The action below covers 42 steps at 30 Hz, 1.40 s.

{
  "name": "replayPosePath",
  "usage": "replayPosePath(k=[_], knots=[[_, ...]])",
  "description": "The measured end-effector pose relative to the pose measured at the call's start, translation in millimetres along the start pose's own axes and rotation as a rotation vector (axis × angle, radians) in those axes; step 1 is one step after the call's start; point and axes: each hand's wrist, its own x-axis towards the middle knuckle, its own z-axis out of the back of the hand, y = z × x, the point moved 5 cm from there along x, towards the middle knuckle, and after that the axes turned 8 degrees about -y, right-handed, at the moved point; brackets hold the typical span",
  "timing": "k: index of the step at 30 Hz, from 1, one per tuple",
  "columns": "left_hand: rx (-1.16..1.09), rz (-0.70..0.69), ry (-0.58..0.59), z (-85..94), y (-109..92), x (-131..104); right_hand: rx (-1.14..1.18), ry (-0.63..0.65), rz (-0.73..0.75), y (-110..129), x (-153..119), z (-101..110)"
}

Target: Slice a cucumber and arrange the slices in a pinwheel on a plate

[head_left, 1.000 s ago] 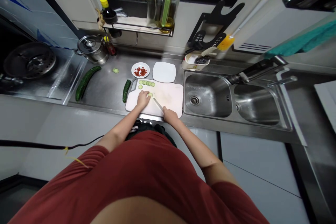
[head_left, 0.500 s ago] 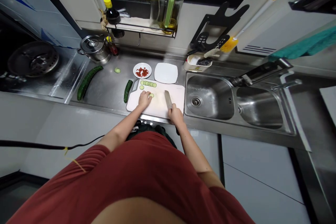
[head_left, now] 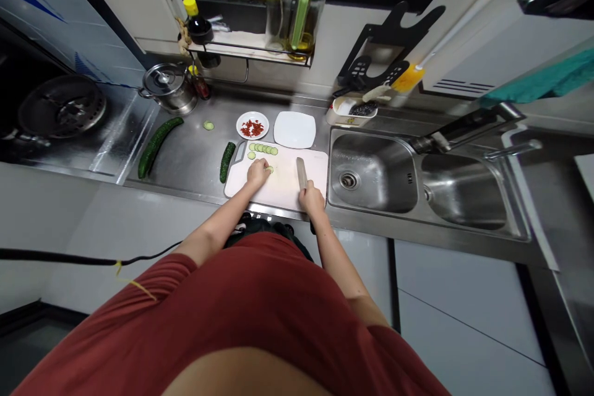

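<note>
My left hand (head_left: 257, 173) is over the left part of the white cutting board (head_left: 283, 195), its fingers closed on a pale green cucumber slice (head_left: 270, 169). In my right hand (head_left: 312, 199) is a knife (head_left: 301, 172), its blade pointing away from me over the board's right side. A row of cucumber slices (head_left: 263, 149) lies along the board's far edge, with a single slice (head_left: 251, 155) just below it. Left of the board, touching or close to its edge, rests a cut cucumber (head_left: 227, 162).
A whole cucumber (head_left: 158, 147) and a cucumber end piece (head_left: 208, 125) lie on the steel counter to the left. Behind the board stand a plate of chopped red pieces (head_left: 252, 126) and a white square plate (head_left: 294, 130). A double sink (head_left: 374, 172) adjoins on the right.
The knife has swung slightly to the right, away from the slice in my left hand. My left hand stays nearly in place, and the view has shifted a little.
</note>
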Motion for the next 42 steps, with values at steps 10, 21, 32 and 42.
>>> replayPosePath(k=[10, 21, 32, 42], knots=[[-0.07, 0.113, -0.068, 13.7, 13, 1, -0.003, 0.029, -0.003, 1, -1, 3], [-0.047, 0.31, -0.232, 38.1, 40, 17, -0.032, 0.039, -0.016, 3, -4, 8], [0.031, 0.306, -0.204, 40.1, 45, 20, -0.033, 0.04, -0.015, 3, -3, 9], [0.046, 0.278, -0.19, 39.8, 46, 21, -0.027, 0.043, -0.013, 1, 0, 5]])
